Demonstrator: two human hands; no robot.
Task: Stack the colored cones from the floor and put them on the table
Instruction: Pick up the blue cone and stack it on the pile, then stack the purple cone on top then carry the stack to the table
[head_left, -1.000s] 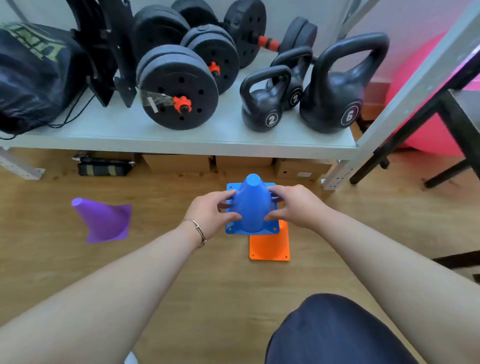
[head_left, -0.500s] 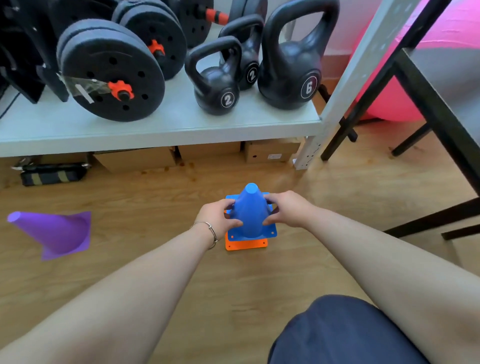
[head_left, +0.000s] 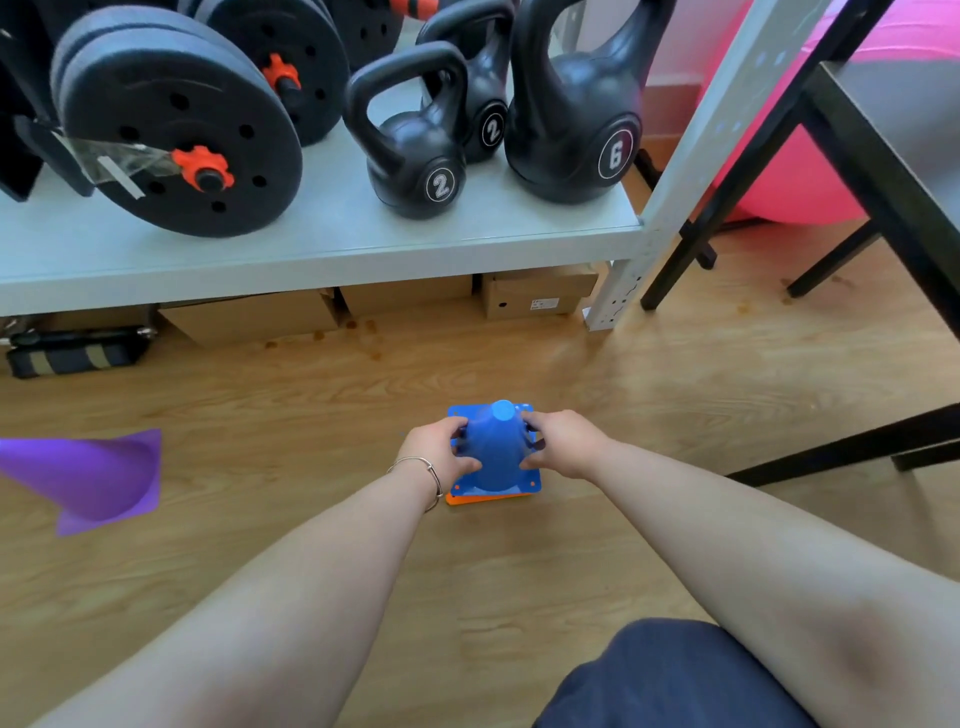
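Gripping the blue cone (head_left: 496, 452) from both sides, the left hand (head_left: 439, 457) and the right hand (head_left: 563, 447) press their curled fingers against its tapered wall, thumbs toward the near side. It stands upright on the wooden floor (head_left: 311, 415), long axis vertical, its flat-topped tip pointing up and leaning slightly away from the camera. Its square base sits over an orange cone (head_left: 485, 500), of which only a thin strip of base shows along the near edge — the two are nested, blue on top. A thin bracelet (head_left: 428, 475) circles the left wrist.

Well apart to the left, a purple cone (head_left: 88, 478) lies on its side on the floor; its long axis runs left to right, tip out past the left edge of the view and hollow base facing right.

Beyond the stack, a grey metal shelf (head_left: 311, 244) carries black weight plates (head_left: 176, 135) with orange collars and three kettlebells — two marked 2 (head_left: 415, 156) and one marked 6 (head_left: 576, 114). Cardboard boxes (head_left: 410, 301) sit under it. At the right stands a black-framed table (head_left: 883, 135), with a pink exercise ball (head_left: 795, 176) behind its legs.
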